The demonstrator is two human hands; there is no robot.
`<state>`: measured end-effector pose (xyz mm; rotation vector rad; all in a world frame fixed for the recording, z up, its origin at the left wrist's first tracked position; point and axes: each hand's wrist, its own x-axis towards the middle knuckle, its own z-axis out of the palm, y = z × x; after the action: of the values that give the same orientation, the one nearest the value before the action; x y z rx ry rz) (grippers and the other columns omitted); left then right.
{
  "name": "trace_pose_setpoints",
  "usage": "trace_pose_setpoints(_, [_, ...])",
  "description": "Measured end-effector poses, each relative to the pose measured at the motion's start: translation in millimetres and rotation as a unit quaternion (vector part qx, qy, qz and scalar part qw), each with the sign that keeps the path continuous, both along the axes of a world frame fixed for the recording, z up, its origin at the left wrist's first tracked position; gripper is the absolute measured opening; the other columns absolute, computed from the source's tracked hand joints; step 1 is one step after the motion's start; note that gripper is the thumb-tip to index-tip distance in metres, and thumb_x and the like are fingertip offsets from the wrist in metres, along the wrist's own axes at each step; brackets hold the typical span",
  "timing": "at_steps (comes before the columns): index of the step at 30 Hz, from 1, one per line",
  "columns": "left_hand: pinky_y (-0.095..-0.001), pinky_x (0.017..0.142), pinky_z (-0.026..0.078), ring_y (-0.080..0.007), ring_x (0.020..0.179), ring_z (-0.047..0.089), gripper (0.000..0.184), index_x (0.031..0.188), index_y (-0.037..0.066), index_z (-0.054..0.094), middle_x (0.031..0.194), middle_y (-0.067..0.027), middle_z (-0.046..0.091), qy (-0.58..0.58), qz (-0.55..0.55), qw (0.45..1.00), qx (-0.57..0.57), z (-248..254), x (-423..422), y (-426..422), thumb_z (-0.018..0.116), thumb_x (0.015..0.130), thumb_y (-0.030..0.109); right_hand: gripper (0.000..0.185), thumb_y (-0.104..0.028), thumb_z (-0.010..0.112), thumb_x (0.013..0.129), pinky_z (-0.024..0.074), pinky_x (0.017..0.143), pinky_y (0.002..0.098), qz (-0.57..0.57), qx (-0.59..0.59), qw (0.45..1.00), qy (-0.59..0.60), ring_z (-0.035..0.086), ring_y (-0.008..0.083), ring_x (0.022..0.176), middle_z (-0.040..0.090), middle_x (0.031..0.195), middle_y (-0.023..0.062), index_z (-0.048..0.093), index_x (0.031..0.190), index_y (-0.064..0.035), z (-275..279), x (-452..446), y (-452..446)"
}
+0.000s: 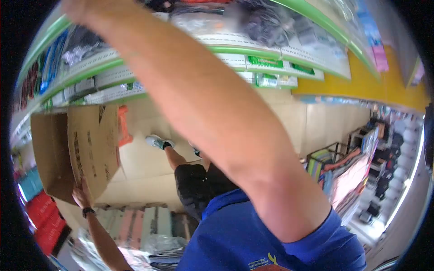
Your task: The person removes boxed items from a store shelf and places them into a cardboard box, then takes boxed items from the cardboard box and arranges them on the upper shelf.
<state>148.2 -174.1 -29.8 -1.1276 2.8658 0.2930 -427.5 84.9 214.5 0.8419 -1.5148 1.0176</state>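
An open cardboard box (92, 144) with printing on its side is at the left, its opening facing left. My left hand (80, 195), with a dark band on the wrist, grips the box at its near lower edge. My right arm reaches up across the view to the shelves. My right hand (90, 10) is at the upper left, by the green-edged shelf (54, 29); it is blurred and cut off at the frame's top, so its fingers and anything in them cannot be made out.
An orange object (124, 126) stands behind the box. Green-edged shelves carry plastic-wrapped goods (262, 25). Folded, plastic-covered textiles (144, 228) lie at the bottom, with red packages (45, 221) at the lower left. A black-framed rack (330, 156) stands right.
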Motion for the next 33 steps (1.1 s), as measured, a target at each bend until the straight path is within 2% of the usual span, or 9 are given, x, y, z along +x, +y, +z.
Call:
trace_pose_setpoints(1, [-0.0489,0.076,0.053,-0.0418,0.088,0.070,0.065,0.107,-0.006,0.068,0.097,-0.0289,0.071,-0.049,-0.010,0.998,-0.036,-10.7,7.8,-15.2,0.060,0.094,0.056,0.038,-0.018,0.047,0.097,0.0346,0.109,0.0550,0.047,-0.007,0.998,-0.043,0.052,0.0457,0.120,0.056,0.123,0.0308,0.054,0.122,0.0095,6.4,9.2,7.5])
trace_pose_setpoints(5, [-0.0476,0.072,0.054,-0.0382,0.083,0.072,0.066,0.107,-0.007,0.069,0.094,-0.0262,0.073,-0.144,0.031,0.985,-0.090,-11.1,6.2,-19.3,0.060,0.094,0.057,0.037,-0.019,0.047,0.096,0.0356,0.107,0.0547,0.015,0.005,0.997,-0.079,0.053,0.0446,0.118,0.058,0.122,0.0296,0.057,0.120,0.0085,11.5,10.7,24.3])
trace_pose_setpoints(7, [-0.0469,0.071,0.055,-0.0365,0.079,0.072,0.067,0.107,-0.008,0.070,0.092,-0.0249,0.074,-0.122,0.056,0.989,-0.063,-15.0,4.6,-21.1,0.060,0.094,0.057,0.037,-0.019,0.048,0.096,0.0361,0.107,0.0546,-0.007,0.018,0.996,-0.091,0.054,0.0441,0.118,0.059,0.121,0.0290,0.058,0.118,0.0079,11.8,8.4,29.5])
trace_pose_setpoints(9, [-0.0469,0.071,0.055,-0.0362,0.080,0.073,0.064,0.106,-0.006,0.071,0.093,-0.0244,0.074,0.061,0.068,0.991,0.096,-40.8,28.8,-45.2,0.060,0.094,0.056,0.036,-0.019,0.048,0.095,0.0366,0.106,0.0544,-0.028,0.031,0.994,-0.101,0.054,0.0435,0.117,0.060,0.120,0.0285,0.059,0.117,0.0074,11.6,6.1,34.6])
trace_pose_setpoints(13, [-0.0464,0.076,0.055,-0.0354,0.087,0.073,0.059,0.110,-0.002,0.072,0.098,-0.0227,0.074,0.082,0.084,0.991,0.060,-47.3,45.9,-61.3,0.060,0.095,0.053,0.036,-0.020,0.049,0.094,0.0377,0.104,0.0541,-0.051,0.042,0.991,-0.120,0.056,0.0425,0.116,0.061,0.119,0.0273,0.061,0.115,0.0064,16.3,4.7,40.7])
trace_pose_setpoints(18, [-0.0455,0.078,0.055,-0.0350,0.091,0.072,0.058,0.114,0.001,0.072,0.101,-0.0199,0.074,-0.029,0.090,0.995,0.044,-29.0,23.6,-39.8,0.060,0.094,0.055,0.035,-0.021,0.050,0.093,0.0389,0.102,0.0537,-0.068,0.068,0.987,-0.127,0.057,0.0411,0.114,0.063,0.117,0.0259,0.064,0.112,0.0051,16.4,2.1,39.5])
trace_pose_setpoints(21, [-0.0457,0.077,0.055,-0.0355,0.089,0.072,0.058,0.114,0.003,0.073,0.100,-0.0200,0.074,-0.120,0.050,0.991,-0.037,-11.9,7.8,-21.3,0.059,0.094,0.055,0.035,-0.021,0.050,0.092,0.0397,0.101,0.0535,-0.075,0.088,0.986,-0.122,0.059,0.0403,0.113,0.064,0.116,0.0250,0.066,0.110,0.0043,16.8,4.0,26.7])
trace_pose_setpoints(24, [-0.0462,0.075,0.054,-0.0365,0.087,0.072,0.058,0.113,0.003,0.073,0.098,-0.0207,0.074,-0.040,0.060,0.997,0.007,-6.8,-0.3,-5.2,0.060,0.094,0.056,0.035,-0.022,0.051,0.091,0.0405,0.099,0.0532,-0.081,0.101,0.984,-0.120,0.060,0.0395,0.112,0.066,0.115,0.0242,0.068,0.108,0.0035,13.6,7.6,23.7])
trace_pose_setpoints(33, [-0.0484,0.072,0.054,-0.0356,0.081,0.073,0.066,0.105,-0.005,0.073,0.092,-0.0234,0.074,-0.012,0.081,0.997,-0.018,10.1,-16.3,34.8,0.061,0.092,0.059,0.035,-0.023,0.053,0.089,0.0428,0.096,0.0525,-0.102,0.132,0.980,-0.110,0.063,0.0371,0.109,0.069,0.112,0.0216,0.073,0.103,0.0012,16.3,19.4,28.7])
